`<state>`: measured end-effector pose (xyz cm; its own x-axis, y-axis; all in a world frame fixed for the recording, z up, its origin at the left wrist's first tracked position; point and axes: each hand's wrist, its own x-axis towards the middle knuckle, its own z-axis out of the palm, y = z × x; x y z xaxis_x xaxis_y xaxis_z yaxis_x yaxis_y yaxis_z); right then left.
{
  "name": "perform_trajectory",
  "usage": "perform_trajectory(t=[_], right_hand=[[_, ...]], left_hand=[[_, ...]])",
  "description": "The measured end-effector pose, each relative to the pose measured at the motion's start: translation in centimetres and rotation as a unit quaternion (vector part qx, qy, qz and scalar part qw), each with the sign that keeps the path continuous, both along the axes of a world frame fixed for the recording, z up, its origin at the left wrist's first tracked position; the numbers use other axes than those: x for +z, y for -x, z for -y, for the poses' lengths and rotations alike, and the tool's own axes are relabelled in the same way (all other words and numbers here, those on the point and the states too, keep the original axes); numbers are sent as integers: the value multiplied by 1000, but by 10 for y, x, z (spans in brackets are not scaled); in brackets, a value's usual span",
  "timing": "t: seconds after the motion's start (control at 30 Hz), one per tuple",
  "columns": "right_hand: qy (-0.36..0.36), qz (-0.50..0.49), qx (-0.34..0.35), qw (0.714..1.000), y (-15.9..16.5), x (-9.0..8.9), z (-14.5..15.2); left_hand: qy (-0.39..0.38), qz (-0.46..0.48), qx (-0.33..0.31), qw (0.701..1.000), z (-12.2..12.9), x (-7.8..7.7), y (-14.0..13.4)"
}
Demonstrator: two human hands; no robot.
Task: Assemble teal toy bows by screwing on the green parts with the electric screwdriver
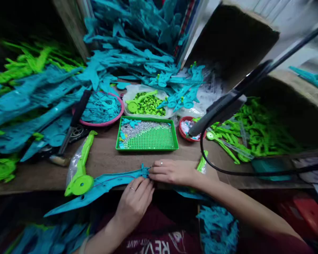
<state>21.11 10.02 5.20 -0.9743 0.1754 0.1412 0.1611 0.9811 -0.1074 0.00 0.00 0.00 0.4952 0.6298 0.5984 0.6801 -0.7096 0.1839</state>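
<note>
Nearest, the left hand [135, 197] has its fingers bent close together against a long blue piece [108, 181], which lies aslant along the front edge of the desk [108, 158]. The right hand [171, 171] lays its fingers side by side over that piece's right part; how firmly either grips is hidden, so I cannot tell. Leftward, a green piece [81, 170] overlaps the blue one. Beyond sit a green tray [147, 150], a pink basin [100, 124] and, farthest, heaped blue parts [137, 56].
</note>
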Motion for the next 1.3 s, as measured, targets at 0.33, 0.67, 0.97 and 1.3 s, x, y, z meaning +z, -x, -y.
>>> perform_trajectory(t=[0.33,0.67,0.97,1.3], right_hand=[[93,29,-78,992,8,1,-2],[71,44,-103,991,10,13,5],[173,-146,-246,942,-34,13,17],[128,-117,-439,882,-22,-5,78]], left_hand=[[36,32,37,998,-3,8,-3],[0,-45,0,999,-8,6,3],[38,-79,-38,995,-11,9,3],[35,-70,-22,997,-14,9,1]])
